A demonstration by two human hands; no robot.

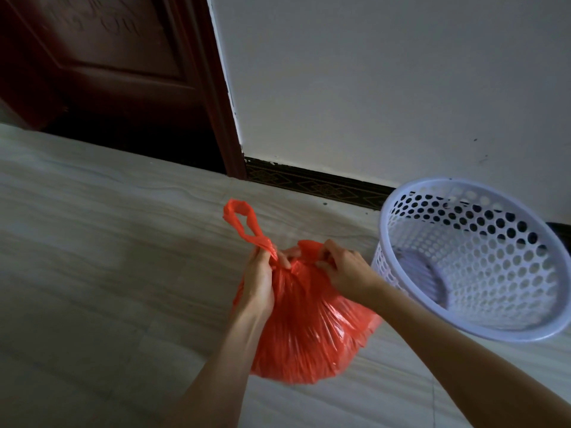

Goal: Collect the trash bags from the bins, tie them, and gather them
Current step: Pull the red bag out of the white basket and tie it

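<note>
On the pale floor [92, 273] before a dark wooden door [108, 72], the red trash bag [309, 329] sits full and already out of its bin. Left hand [258, 282] pinches one gathered handle, whose loop [244, 222] stands free above; right hand [343, 267] pinches the opposite handle at the bag's neck. Tying appears under way; whether a knot is formed cannot be told. At right, the white perforated bin [469, 257] stands just beside the bag, unlined, apparently empty. Gathering with other bags remains.
</note>
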